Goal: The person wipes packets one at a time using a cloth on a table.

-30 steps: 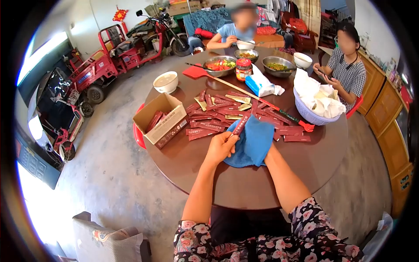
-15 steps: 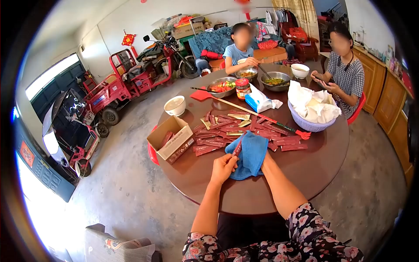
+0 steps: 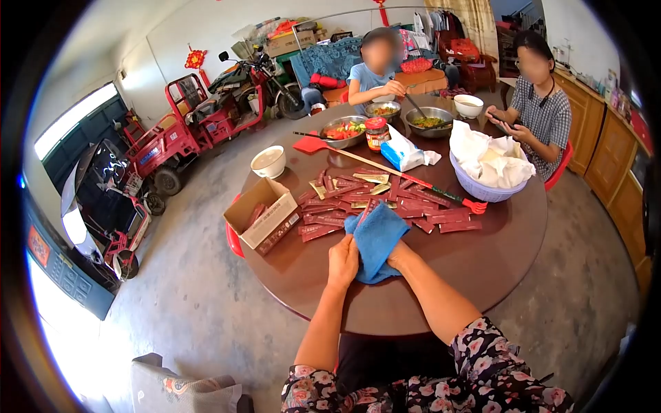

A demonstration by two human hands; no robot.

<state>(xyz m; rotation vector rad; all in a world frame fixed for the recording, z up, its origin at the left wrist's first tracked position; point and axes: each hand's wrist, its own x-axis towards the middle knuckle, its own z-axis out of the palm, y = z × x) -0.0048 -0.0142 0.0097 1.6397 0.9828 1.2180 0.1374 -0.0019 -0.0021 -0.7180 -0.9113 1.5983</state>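
A blue cloth (image 3: 383, 241) is folded round a slim dark red sachet (image 3: 370, 208), whose upper end sticks out at the top. My left hand (image 3: 343, 263) is closed at the cloth's left edge, around the sachet's lower end, which is hidden. From the right, my right hand (image 3: 399, 256) grips the cloth; its fingers are mostly covered by the fabric. Just beyond both hands lies a spread of red sachets (image 3: 330, 210), a few showing gold sides. To the left stands an open cardboard box (image 3: 275, 224) with more red sachets inside.
On the round table (image 3: 475, 275) are a red-ended wooden back scratcher (image 3: 392, 172), a jar (image 3: 376, 134), a tissue pack (image 3: 406, 153), a purple basket (image 3: 485, 177) with paper, food bowls (image 3: 430, 122) and a white bowl (image 3: 268, 162). Two people sit across, one with chopsticks, one with a phone.
The cloth has been brought over the sachet, which showed plainly in my left hand before. My left hand appears slightly lower and farther left; the right has moved in with the cloth.
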